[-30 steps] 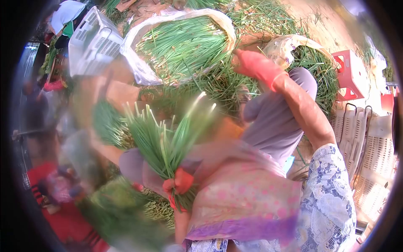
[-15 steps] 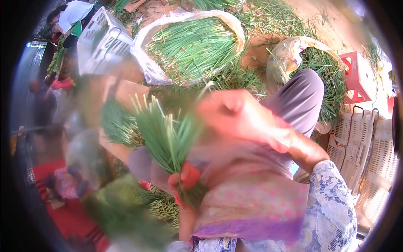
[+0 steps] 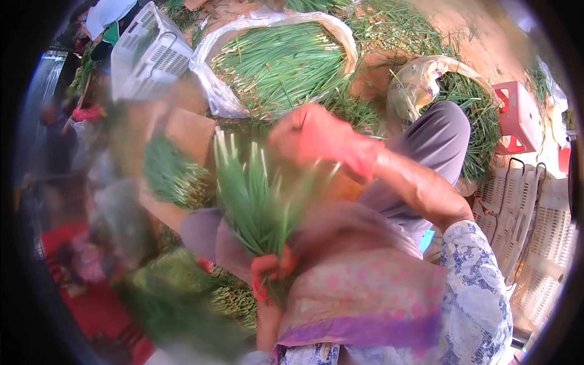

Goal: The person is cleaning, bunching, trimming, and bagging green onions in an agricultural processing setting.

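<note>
A bunch of green stalks (image 3: 252, 201) fans upward, its pale ends at the top. Around its lower part my left hand (image 3: 274, 271), in a red glove, is closed. My right hand (image 3: 298, 131), also red-gloved, is above and to the right of the bunch; motion blur hides its fingers and anything in them. Left of the held bunch, another green bundle (image 3: 173, 173) lies on a brown board (image 3: 188, 137). Beyond my hands, a large plastic-lined container (image 3: 213, 45) is full of green stalks with pale ends.
A bag (image 3: 404, 91) of loose greens stands beside my raised knee, near a pink stool (image 3: 520, 118). White crates are at the right (image 3: 505, 213) and upper left (image 3: 152, 58). A person (image 3: 112, 21) is at the upper left. Greens lie scattered on the ground.
My right hand has moved slightly up and left. My left hand has shifted a little down and right with the bunch, whose stalks now spread wider.
</note>
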Tool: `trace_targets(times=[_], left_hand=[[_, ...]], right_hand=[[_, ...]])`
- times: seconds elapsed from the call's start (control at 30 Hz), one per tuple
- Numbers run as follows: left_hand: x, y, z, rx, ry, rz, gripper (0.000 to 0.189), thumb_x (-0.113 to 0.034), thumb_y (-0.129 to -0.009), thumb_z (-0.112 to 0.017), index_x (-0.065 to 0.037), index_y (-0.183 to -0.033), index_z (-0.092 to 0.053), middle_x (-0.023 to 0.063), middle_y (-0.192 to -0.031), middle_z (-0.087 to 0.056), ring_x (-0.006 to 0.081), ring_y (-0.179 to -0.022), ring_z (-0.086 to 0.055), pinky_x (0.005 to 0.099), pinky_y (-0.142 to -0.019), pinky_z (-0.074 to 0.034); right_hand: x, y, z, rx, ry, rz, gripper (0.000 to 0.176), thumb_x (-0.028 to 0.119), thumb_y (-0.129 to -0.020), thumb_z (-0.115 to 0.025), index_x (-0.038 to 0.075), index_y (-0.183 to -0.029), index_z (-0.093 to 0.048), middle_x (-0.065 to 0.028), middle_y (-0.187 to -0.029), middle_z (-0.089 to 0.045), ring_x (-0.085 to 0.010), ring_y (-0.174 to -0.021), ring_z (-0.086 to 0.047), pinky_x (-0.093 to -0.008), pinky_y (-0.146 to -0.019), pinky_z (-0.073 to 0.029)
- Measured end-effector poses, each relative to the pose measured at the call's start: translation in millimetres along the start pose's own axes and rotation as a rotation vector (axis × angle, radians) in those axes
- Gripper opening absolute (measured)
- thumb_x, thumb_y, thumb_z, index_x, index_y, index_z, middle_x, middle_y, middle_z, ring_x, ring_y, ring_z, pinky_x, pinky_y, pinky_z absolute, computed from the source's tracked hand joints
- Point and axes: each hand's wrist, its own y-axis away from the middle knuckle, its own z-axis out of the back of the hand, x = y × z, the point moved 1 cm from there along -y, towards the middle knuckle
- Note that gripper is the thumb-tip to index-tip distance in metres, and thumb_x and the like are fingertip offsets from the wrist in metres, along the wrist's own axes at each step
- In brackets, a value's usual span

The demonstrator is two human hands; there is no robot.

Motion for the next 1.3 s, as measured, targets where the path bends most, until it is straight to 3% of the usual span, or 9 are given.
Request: trace_targets(times=[0.1, 0.17, 0.23, 0.3, 0.47, 0.6, 0.8, 1.03, 1.3], left_hand=[[0.3, 5.0, 3.5, -0.004, 0.012, 0.004, 0.045, -0.008, -0.074, -0.068, -0.002, -0.118, -0.061, 0.0036, -0.072, -0.061, 0.0102, -0.053, -0.049, 0.0237, -0.049, -0.036], [-2.2, 5.4, 4.2, 0.003, 0.012, -0.009, 0.045, -0.008, -0.074, -0.068, -0.002, -0.118, -0.061, 0.0036, -0.072, -0.061, 0.0103, -0.053, -0.05, 0.0237, -0.049, -0.037], [-8.3, 2.5, 3.2, 0.021, 0.004, -0.027, 0.045, -0.008, -0.074, -0.068, -0.002, -0.118, -0.061, 0.0037, -0.072, -0.061, 0.0103, -0.053, -0.05, 0.0237, -0.05, -0.037], [-15.1, -2.3, 0.3, 0.043, -0.006, -0.048, 0.044, -0.009, -0.074, -0.068, -0.002, -0.118, -0.061, 0.0037, -0.072, -0.062, 0.0104, -0.054, -0.051, 0.0236, -0.05, -0.038], [-30.5, -20.4, -25.5, 0.154, -0.115, -0.085, 0.044, -0.009, -0.075, -0.069, -0.002, -0.117, -0.062, 0.0038, -0.073, -0.062, 0.0105, -0.054, -0.051, 0.0235, -0.051, -0.039], [-30.6, -18.5, -56.0, 0.074, -0.363, -0.157, 0.04, -0.009, -0.076, -0.071, -0.002, -0.114, -0.064, 0.0035, -0.074, -0.064, 0.0105, -0.055, -0.053, 0.0239, -0.052, -0.04], [-4.7, -26.1, -54.3, -0.164, -0.92, -0.219, 0.025, -0.008, -0.084, -0.074, -0.002, -0.108, -0.069, 0.0007, -0.084, -0.069, 0.0107, -0.066, -0.06, 0.0282, -0.058, -0.048], [-15.8, -18.2, -75.9, -0.319, -1.665, -0.182, 0.047, -0.021, -0.087, -0.069, -0.01, -0.132, -0.058, 0.0237, -0.111, -0.07, 0.0397, -0.106, -0.068, 0.0464, -0.086, -0.054], [-4.8, -20.9, -69.5, -0.166, -1.317, -0.181, 0.055, -0.023, -0.085, -0.071, -0.012, -0.137, -0.056, 0.0248, -0.116, -0.068, 0.0412, -0.112, -0.065, 0.0449, -0.091, -0.053]], right_hand=[[3.3, -20.1, 51.3, -0.327, 0.049, -0.006, 0.019, 0.012, -0.098, -0.061, 0.004, -0.111, -0.073, -0.0046, -0.085, -0.074, -0.0083, -0.059, -0.065, -0.0239, -0.055, -0.053], [-18.0, -23.6, 96.0, -0.575, 1.019, 0.148, 0.035, 0.011, -0.091, -0.066, 0.007, -0.126, -0.066, -0.014, -0.096, -0.074, -0.0325, -0.082, -0.073, -0.04, -0.075, -0.059], [-1.9, 18.0, 100.2, -0.549, 1.141, 0.094, 0.071, 0.011, -0.085, -0.072, 0.009, -0.149, -0.04, -0.0232, -0.126, -0.063, -0.0395, -0.105, -0.067, -0.044, -0.09, -0.056], [-6.8, 50.5, 94.6, -0.492, 0.867, 0.086, 0.071, 0.012, -0.084, -0.075, 0.006, -0.147, -0.042, -0.0238, -0.126, -0.062, -0.0371, -0.108, -0.067, -0.0426, -0.092, -0.055], [-48.5, 88.3, 21.3, 0.42, -0.088, -0.246, 0.109, 0.033, -0.079, -0.087, -0.002, -0.157, -0.02, -0.0265, -0.154, -0.04, -0.0332, -0.142, -0.043, -0.0412, -0.115, -0.039], [-60.9, 71.1, -34.5, 0.527, -0.536, 0.093, 0.101, 0.023, -0.079, -0.087, -0.001, -0.156, -0.027, -0.0218, -0.152, -0.043, -0.0277, -0.144, -0.04, -0.0404, -0.115, -0.038], [-47.7, 55.0, -48.5, 0.247, -0.66, 0.15, 0.084, 0.031, -0.083, -0.083, 0.005, -0.149, -0.039, -0.0095, -0.141, -0.054, -0.0192, -0.132, -0.049, -0.0386, -0.112, -0.039], [-45.1, 55.2, -48.4, 0.16, -0.657, 0.151, 0.067, 0.028, -0.081, -0.085, 0.004, -0.135, -0.054, -0.0063, -0.123, -0.064, -0.0187, -0.115, -0.06, -0.0353, -0.099, -0.049], [-54.0, 67.7, -22.8, 0.377, -0.836, 0.205, 0.084, 0.032, -0.077, -0.088, 0.004, -0.144, -0.046, -0.0083, -0.13, -0.061, -0.0217, -0.117, -0.059, -0.038, -0.1, -0.048]])
